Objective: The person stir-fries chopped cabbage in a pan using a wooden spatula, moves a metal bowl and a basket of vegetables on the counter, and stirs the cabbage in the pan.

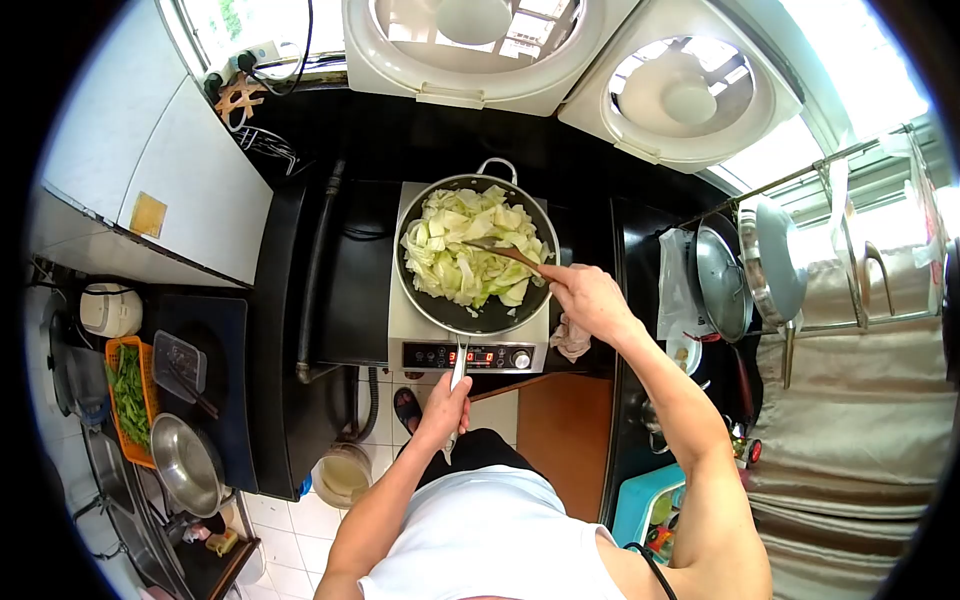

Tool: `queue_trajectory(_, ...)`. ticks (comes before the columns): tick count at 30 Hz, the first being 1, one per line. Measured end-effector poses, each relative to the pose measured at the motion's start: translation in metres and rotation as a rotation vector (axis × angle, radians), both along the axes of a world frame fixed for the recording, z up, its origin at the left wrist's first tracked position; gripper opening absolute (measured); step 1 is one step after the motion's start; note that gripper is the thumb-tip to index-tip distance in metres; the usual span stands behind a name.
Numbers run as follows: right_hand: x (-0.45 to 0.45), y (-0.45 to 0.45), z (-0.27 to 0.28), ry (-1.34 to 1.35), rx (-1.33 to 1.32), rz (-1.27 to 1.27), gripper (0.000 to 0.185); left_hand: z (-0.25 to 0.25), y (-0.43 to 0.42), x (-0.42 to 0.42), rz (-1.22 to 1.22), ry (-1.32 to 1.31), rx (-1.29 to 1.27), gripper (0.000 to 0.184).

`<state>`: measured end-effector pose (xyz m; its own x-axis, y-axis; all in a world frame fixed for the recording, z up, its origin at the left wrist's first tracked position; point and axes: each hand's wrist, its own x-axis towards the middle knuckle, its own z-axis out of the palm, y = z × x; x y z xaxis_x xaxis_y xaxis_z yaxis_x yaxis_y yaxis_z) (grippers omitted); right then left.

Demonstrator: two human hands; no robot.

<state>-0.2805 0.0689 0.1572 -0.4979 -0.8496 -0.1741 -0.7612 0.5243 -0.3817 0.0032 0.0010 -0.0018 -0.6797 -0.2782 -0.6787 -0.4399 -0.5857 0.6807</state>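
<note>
Chopped cabbage (pixel 465 245), pale green and heaped, fills most of the frying pan (pixel 450 313) at the upper centre of the frame, leaving bare black metal along the near edge. The wooden spatula (pixel 515 255) reaches into the heap from the right, its handle pinched in the curled fingers of the right hand (pixel 588 298). The left hand (pixel 443 410) wraps firmly around the pan handle (pixel 460 368), lower centre. For even stirring, I would slide the blade low under the heap and fold inward, gently, since pieces lie close to the rim; the left grip should steady the pan on the induction cooker (pixel 420 335). A crumpled cloth (pixel 571 340) lies just right of the cooker, best kept clear.
</note>
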Motion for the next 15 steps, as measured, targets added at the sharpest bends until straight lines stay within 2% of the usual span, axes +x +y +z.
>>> queue_trajectory(3,-0.022,-0.012,-0.02,0.029,-0.106,-0.02,0.034,0.002,0.0,-0.002,0.003,-0.003,0.0,0.026)
queue_trajectory(8,-0.059,-0.046,-0.085,0.097,-0.171,-0.123,0.036,0.003,-0.001,-0.003,-0.001,-0.023,-0.004,0.027)
queue_trajectory(11,-0.063,-0.043,-0.119,0.007,-0.067,-0.21,0.037,0.002,0.0,0.0,-0.011,-0.015,-0.016,0.026)
queue_trajectory(14,-0.063,-0.026,-0.143,-0.086,-0.139,-0.191,0.035,0.0,0.0,-0.002,-0.003,-0.002,-0.014,0.028)
queue_trajectory(15,-0.062,-0.022,-0.136,-0.076,-0.142,-0.192,0.035,0.0,-0.001,-0.003,-0.005,0.008,-0.016,0.028)
